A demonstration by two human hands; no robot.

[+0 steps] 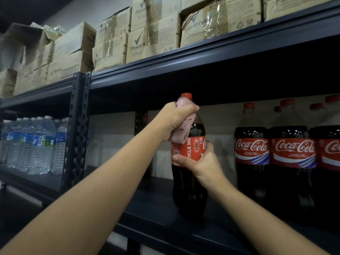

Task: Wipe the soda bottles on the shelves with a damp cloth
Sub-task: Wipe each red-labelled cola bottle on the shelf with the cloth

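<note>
Left hand is wrapped tight around a pink cloth, pressing it on the neck of a cola bottle standing near the shelf front edge. Right hand grips the bottle's red label. More colas sit just right, water bottles far left, probably shrink-wrapped.

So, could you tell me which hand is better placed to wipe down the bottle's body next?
Left hand: it already grips the pink cloth at the cola bottle's neck, while the right hand steadies the label.
</note>
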